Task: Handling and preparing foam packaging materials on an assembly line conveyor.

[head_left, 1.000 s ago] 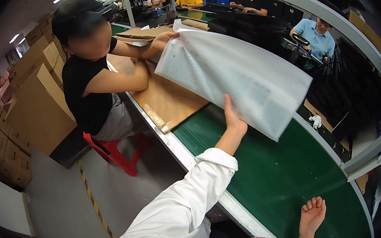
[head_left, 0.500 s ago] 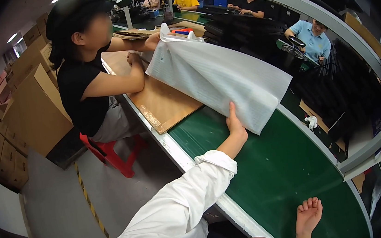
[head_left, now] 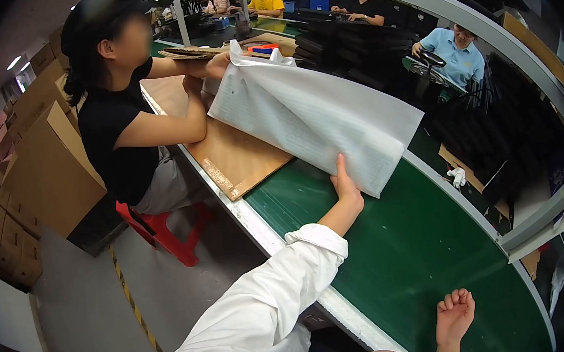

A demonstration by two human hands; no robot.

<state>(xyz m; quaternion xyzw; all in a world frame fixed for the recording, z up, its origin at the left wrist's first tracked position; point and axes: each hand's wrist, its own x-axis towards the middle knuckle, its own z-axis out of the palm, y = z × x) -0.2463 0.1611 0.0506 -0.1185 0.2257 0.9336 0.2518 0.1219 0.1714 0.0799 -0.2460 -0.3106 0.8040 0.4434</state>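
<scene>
Lower now, white foam bag (head_left: pixel 317 114), left hand (head_left: pixel 347 193) half hidden beneath.

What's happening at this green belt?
Two people share a big white foam bag. The wearer's left hand, in a white sleeve, grips its near lower edge. A co-worker in black, seated on a red stool, holds the far end. The bag hangs over a cardboard sheet and the green belt. The wearer's right hand rests open on the belt, holding nothing.
</scene>
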